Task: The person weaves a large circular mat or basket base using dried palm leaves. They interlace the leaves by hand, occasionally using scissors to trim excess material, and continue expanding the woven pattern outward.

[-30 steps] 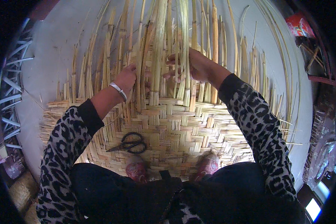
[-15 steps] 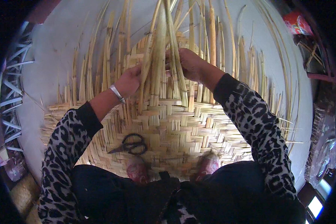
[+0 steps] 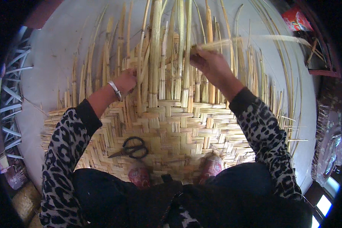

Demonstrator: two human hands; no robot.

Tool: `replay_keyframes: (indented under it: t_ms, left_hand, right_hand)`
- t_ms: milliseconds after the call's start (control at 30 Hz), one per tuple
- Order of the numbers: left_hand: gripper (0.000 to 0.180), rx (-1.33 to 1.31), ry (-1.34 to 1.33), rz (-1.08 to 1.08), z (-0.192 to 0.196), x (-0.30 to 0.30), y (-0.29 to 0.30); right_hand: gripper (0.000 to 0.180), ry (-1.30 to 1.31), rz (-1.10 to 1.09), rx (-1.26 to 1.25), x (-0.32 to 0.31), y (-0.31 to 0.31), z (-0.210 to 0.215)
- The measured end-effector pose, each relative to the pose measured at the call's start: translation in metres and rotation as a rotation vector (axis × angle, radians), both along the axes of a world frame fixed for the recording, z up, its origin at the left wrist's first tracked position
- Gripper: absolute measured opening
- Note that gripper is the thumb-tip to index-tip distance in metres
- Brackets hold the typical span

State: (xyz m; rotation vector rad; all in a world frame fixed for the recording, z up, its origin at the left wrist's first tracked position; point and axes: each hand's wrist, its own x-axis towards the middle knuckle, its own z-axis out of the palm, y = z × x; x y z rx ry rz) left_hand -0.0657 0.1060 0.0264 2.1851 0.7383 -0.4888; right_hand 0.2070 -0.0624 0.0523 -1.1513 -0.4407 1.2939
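Note:
A mat of flat split-reed strips (image 3: 171, 129), woven at the near side, lies beneath me with loose strips running away from it. My right hand (image 3: 212, 66), fingers pinched, grips a pale reed strip (image 3: 250, 39) that stretches off to the right, blurred at its far part. On the other side of the raised upright strips (image 3: 154, 57), my left hand (image 3: 125, 81) is closed, its fingertips partly behind a thin upright strip; what they hold is hidden. Dark-handled scissors (image 3: 135, 147) rest on the woven part, near my left shoe.
My red shoes (image 3: 212, 169) stand on the mat's near edge. Long unwoven strips (image 3: 89, 72) fan out over the pale floor (image 3: 60, 49). White slatted bars (image 3: 13, 108) line the left side. A red package (image 3: 297, 19) sits at the far right.
The raised strips between my hands have spread apart and stand straighter. My right hand has moved right and nearer, now drawing a strip sideways. My left hand has shifted slightly left.

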Motion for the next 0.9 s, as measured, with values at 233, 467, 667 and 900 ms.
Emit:
replay_keyframes:
  t_ms: [233,467,667,900]
  left_hand:
    - [0.020,0.221,0.040,-0.220,-0.032,-0.012,0.020]
    - [0.023,0.207,0.207,-0.299,0.004,-0.021,0.010]
    - [0.024,0.329,0.268,-0.383,-0.026,-0.045,0.014]
    - [0.020,0.499,0.042,-0.882,-0.062,-0.086,0.046]
  right_hand:
    - [0.027,0.106,-0.165,-0.199,-0.037,-0.079,-0.036]
    - [0.020,0.213,-0.270,-0.309,-0.052,-0.121,-0.049]
    - [0.021,0.375,-0.278,-0.264,-0.048,-0.134,-0.057]
    - [0.022,0.661,-0.456,-0.188,-0.024,-0.144,-0.076]
